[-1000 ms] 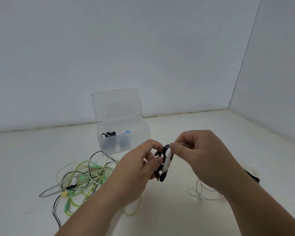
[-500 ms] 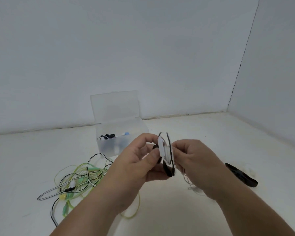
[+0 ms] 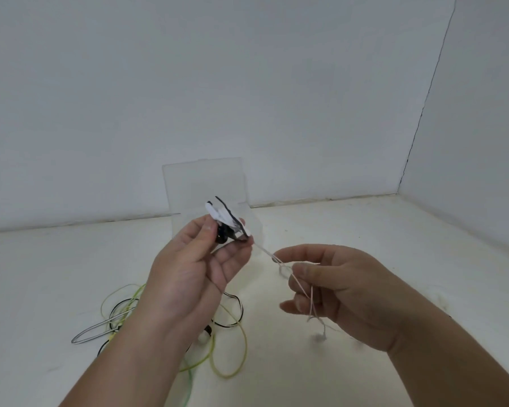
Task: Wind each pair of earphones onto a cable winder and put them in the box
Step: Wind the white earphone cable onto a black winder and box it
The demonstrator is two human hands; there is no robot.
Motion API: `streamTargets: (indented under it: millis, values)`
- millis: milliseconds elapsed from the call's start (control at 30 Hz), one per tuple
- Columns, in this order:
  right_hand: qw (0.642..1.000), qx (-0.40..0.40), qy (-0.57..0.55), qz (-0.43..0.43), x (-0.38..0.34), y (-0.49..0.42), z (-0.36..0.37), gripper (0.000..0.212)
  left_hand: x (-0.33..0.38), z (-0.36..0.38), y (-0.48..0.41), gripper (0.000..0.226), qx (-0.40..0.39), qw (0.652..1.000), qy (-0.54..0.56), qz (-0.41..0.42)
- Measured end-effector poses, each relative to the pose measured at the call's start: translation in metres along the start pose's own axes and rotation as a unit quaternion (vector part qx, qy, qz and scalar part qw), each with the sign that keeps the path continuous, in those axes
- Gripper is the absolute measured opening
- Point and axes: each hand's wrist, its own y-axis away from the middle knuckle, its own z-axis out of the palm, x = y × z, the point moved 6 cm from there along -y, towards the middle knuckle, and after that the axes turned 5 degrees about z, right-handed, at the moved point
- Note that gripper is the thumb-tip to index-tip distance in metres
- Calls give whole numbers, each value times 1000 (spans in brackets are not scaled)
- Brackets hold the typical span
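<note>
- Here, your left hand (image 3: 194,277) was held up with the palm towards you. Its thumb and fingertips were clamped on the cable winder (image 3: 228,223), a small black-and-white piece.
- The cable winder stood just above those fingertips and was tilted, its upper end up and to the left and its lower end down and to the right. From the head camera it lay in front of the box (image 3: 194,183).
- A pale earphone cable (image 3: 266,252) left the winder's lower right end. It ran in a straight line down and to the right, as far as your right hand (image 3: 350,295).
- Your right hand's thumb and forefinger were closed together on the earphone cable. The other fingers were loosely curled, and the cable passed down across them.
- Below the right hand the cable hung loose, and a small pale earbud (image 3: 319,337) dangled at its end. Whether the earbud touched the table (image 3: 365,230) could not be told.
- The box was translucent and stood on the white table behind your left hand, with its lid upright. The hand and the winder hid most of its body.
- A tangle of earphones (image 3: 232,362), with yellow-green and black-and-white cables, lay on the table nearer to you than the box. Your left wrist and forearm partly covered it.
- The marks on the winder were too blurred to read as letters.
</note>
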Motion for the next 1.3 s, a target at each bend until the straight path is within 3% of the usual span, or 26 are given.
streamTargets:
  millis: [133,233,367,533,633,733,833,933,1033,1133,1300]
  values:
    - [999,22,-28,26,0,1,-6,20,9,-12,-6,20,48,998,21,31]
    - [999,32,36,22,-5,6,-14,32,18,-26,-11,17,122,989,47,70]
    - [988,89,123,-8,-12,11,-30,25,29,-45,-16,12,189,974,37,118]
    - [935,245,254,-23,-21,17,-53,39,34,-43,-15,14,177,974,12,141]
    - [898,278,337,-48,-22,15,-53,48,29,-24,-11,15,99,988,-18,117]
    - [896,241,365,-73,-19,9,-40,49,16,-3,-3,13,12,995,-62,78]
    - [935,94,317,-126,-14,4,-1,47,-1,13,8,22,-61,991,-115,37]
    - [946,-19,295,-133,-3,3,30,40,-11,20,14,36,-88,988,-123,9]
    - [959,49,258,-109,-2,0,21,11,-11,15,11,25,-52,991,-120,0]
    - [954,130,258,-77,-1,-2,3,24,-10,3,7,15,3,993,-120,-11]
    - [951,91,286,-74,-1,-1,10,29,-15,-5,4,19,26,986,-165,-27]
